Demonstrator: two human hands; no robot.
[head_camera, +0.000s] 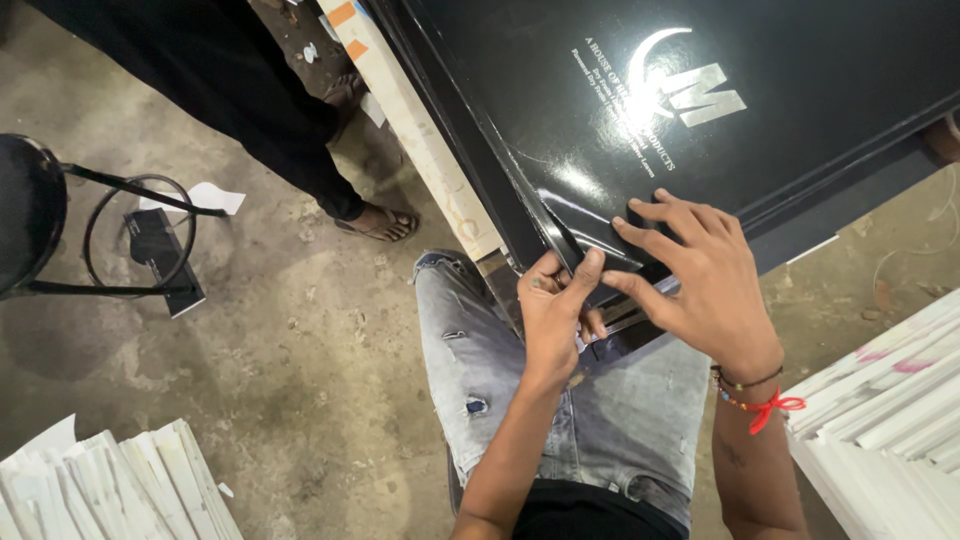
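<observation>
A large glossy black sheet (760, 70) with pale printed marks lies over a board at the top right. Its near corner (570, 235) is folded over the board's edge. My left hand (555, 310) pinches that folded corner flap between thumb and fingers. My right hand (700, 270) lies flat with fingers spread on the black sheet just right of the fold, pressing it down. A red thread band and a bead bracelet (765, 400) circle my right wrist. My knees in grey jeans (470, 350) sit below the corner.
A pale wooden strip (420, 130) runs along the board's left edge. Another person's sandalled feet (385, 222) and dark trousers stand at upper left. A black stool (40, 215) is at the left. White sheet stacks lie at bottom left (120, 490) and right (890, 410).
</observation>
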